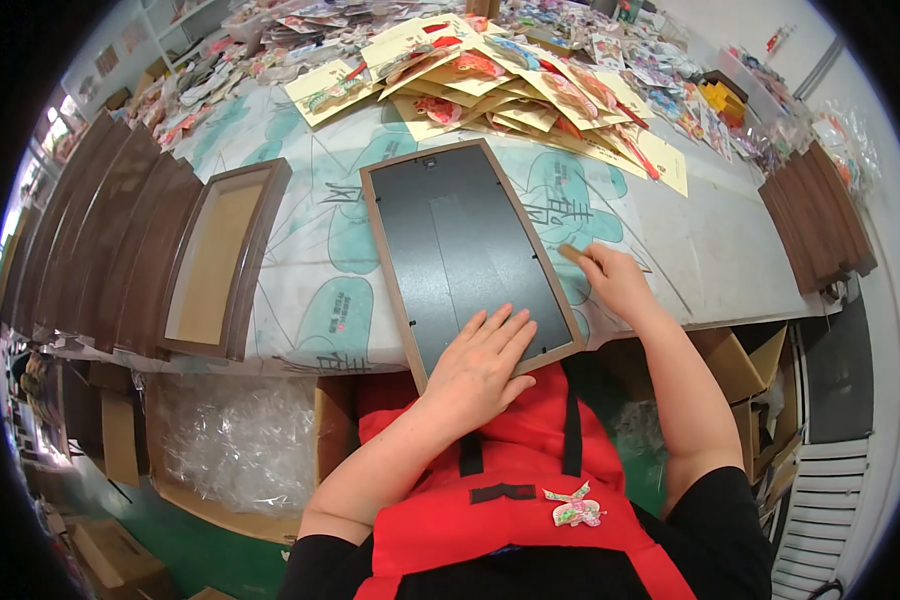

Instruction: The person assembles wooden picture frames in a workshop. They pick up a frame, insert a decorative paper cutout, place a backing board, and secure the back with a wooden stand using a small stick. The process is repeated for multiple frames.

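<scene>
Frame lay face down on table, black back up. Left hand spread flat on back near lower edge. Right hand pinched small brown tool at frame's right edge. Step looked like securing back; next move called for steady pressure.

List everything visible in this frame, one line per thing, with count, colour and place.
Picture frame: one, brown rim, black backing up, table centre.
Small tool: one, tan, at the frame's right edge, pinched by the right hand.
Open frame: one, brown, tan inside, left of centre.
Stacked frames: a row, dark brown, far left.
More frames: a stack, dark brown, far right.
Cards: many, yellow with red decorations, table back.
Table cover: one, white with teal print.
Cardboard boxes: several, under the table.
Apron: one, red.
Left hand: flat on the backing.
Right hand: at the frame's right edge.
</scene>
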The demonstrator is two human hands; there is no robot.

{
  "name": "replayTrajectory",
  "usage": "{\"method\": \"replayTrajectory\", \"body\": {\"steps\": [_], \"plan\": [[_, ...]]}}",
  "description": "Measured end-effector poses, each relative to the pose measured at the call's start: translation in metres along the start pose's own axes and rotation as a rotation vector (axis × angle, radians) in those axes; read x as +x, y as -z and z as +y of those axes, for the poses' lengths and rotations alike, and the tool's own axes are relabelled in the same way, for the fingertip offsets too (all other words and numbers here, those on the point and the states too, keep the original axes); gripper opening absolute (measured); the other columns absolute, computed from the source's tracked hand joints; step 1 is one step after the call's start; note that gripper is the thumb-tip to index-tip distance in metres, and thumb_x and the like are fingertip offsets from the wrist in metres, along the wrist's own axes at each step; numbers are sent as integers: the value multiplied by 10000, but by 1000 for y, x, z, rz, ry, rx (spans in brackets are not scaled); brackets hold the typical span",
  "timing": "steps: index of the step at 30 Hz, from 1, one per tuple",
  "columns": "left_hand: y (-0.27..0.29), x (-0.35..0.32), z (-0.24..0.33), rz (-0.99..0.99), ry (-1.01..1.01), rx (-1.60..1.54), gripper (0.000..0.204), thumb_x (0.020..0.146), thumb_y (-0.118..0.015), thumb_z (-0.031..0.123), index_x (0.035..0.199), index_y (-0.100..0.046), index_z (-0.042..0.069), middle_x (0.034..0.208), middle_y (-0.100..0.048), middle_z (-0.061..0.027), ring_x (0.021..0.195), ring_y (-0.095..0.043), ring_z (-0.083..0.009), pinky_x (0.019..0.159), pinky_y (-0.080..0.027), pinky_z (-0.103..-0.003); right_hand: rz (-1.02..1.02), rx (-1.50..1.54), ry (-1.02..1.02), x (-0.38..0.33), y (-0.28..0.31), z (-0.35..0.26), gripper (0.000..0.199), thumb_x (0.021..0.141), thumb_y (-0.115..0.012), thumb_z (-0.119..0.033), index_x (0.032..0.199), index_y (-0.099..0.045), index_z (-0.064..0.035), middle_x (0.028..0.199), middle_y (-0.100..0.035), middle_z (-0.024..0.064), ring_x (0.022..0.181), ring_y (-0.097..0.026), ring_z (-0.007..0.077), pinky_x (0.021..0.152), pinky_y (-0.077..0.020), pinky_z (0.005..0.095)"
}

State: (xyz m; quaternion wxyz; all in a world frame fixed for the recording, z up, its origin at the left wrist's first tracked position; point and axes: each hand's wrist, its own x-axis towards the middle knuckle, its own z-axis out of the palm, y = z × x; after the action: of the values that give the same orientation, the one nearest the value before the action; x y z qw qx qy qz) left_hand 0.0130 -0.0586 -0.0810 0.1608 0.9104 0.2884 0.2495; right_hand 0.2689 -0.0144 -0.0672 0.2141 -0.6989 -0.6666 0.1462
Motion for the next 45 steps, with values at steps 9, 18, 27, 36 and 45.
{"method": "replayTrajectory", "body": {"steps": [9, 18, 27, 36, 45], "plan": [[13, -42, -36, 486, 404, -192, 649, 772, -600, 25, 1357, -323, -19, 1402, -316, -244, 1306, -313, -378, 1065, -267, -408, -277, 880, -17, -57, -24, -35, 903, 646, -609, 12, 1433, -166, 10, 1476, -217, 156, 1375, -201, 240, 1094, -172, 286], [-6, -31, -49, 738, 593, -1023, 644, 768, -373, -101, 1383, -184, -66, 1383, -308, -198, 1297, -320, -241, 1064, -250, -319, -286, 967, -107, -59, -23, -49, 916, 649, -600, 22, 1431, -122, 31, 1428, -281, 192, 1330, -274, 242, 1066, -214, 279], [-10, -30, -50, 751, 597, -954, 627, 760, -342, -104, 1369, -202, -61, 1353, -329, -184, 1266, -349, -235, 1060, -252, -326, -286, 812, -96, -55, -22, -54, 927, 623, -581, 11, 1436, -136, 6, 1424, -287, 165, 1328, -268, 232, 1062, -215, 275], [-17, -66, -17, 755, 649, -1077, 538, 857, -411, -39, 1361, -224, -51, 1345, -340, -162, 1267, -343, -229, 1065, -252, -339, -242, 782, -30, -84, -39, -30, 904, 678, -605, -8, 1436, -112, 22, 1410, -318, 179, 1322, -285, 222, 1056, -240, 290], [7, -91, 3, 397, 770, -1650, 563, 921, -493, 127, 1389, -214, -16, 1310, -433, -136, 1227, -417, -206, 1022, -331, -353, 23, -356, 684, -115, -26, -91, 841, 532, -825, -226, 1269, -457, -55, 1315, -440, 188, 1219, -398, 415, 998, -334, 508]]}}
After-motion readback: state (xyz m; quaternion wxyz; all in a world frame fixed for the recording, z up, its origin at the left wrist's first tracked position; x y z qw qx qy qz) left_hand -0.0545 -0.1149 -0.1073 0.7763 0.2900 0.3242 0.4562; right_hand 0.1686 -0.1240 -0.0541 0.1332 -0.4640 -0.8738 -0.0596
